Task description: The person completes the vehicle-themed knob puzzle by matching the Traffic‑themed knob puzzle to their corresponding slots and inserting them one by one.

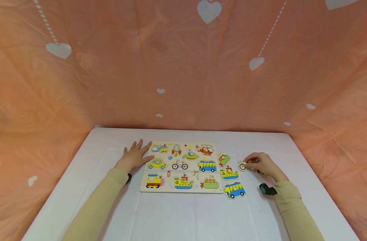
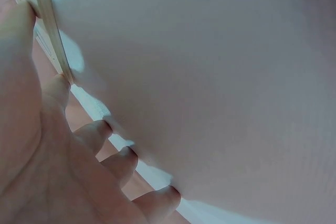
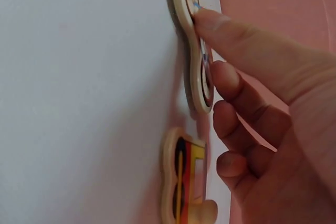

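Note:
A wooden vehicle puzzle board (image 1: pixel 169 184) lies on the table, with pictures such as a car, a rocket and a bicycle. My left hand (image 1: pixel 133 157) is spread at its upper left. In the left wrist view, thumb and forefinger touch the board's edge (image 2: pixel 50 24), and the other fingertips rest on the table. Right of the board, my right hand (image 1: pixel 263 164) pinches a bicycle puzzle piece (image 3: pixel 197 51) between thumb and fingers, close over the table. Beside it sits a train-like piece (image 3: pixel 191 182) with a wooden knob; in the head view the hand mostly hides it.
Loose pieces lie along the board's right side: a submarine (image 1: pixel 224 160), a ship (image 1: pixel 229 173) and a bus (image 1: pixel 234 190). The white table (image 1: pixel 171 217) ends at the back against an orange cloth (image 1: pixel 183 107) with white hearts.

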Action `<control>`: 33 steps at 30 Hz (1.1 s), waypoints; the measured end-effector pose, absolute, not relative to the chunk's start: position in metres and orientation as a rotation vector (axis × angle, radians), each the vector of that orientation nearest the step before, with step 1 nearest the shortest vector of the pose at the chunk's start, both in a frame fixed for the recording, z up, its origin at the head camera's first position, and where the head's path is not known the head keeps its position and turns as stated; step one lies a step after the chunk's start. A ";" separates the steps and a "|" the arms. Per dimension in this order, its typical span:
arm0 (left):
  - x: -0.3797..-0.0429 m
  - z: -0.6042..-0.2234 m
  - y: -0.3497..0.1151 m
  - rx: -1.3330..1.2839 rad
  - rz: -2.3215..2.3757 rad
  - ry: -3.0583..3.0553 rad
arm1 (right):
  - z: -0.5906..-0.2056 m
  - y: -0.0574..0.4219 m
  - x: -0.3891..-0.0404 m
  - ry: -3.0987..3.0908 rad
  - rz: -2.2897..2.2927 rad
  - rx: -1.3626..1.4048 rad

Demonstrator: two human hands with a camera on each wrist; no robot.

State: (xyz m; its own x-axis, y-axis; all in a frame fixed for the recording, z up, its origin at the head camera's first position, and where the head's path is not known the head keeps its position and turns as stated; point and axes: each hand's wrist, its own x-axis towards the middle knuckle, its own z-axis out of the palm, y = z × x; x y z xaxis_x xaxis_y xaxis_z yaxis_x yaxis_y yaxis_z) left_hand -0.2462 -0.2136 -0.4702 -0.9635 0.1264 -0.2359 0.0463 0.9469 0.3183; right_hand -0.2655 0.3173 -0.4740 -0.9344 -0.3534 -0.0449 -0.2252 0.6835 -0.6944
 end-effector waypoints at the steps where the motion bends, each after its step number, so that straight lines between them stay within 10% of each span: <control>1: -0.246 -0.470 -0.213 0.131 0.461 2.846 | -0.474 0.316 -0.265 2.722 -1.093 -0.468; 33: -0.247 -0.472 -0.213 0.133 0.432 2.859 | -0.458 0.250 -0.272 2.695 -1.186 -0.733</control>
State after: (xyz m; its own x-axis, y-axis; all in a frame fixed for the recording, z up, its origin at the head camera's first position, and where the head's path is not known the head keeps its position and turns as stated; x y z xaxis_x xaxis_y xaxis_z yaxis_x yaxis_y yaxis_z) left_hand -0.2468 -0.2133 -0.4720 -0.9656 0.1256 -0.2279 0.0526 0.9519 0.3018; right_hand -0.2717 0.2496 -0.4580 -0.8778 -0.4697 0.0934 -0.3862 0.5789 -0.7181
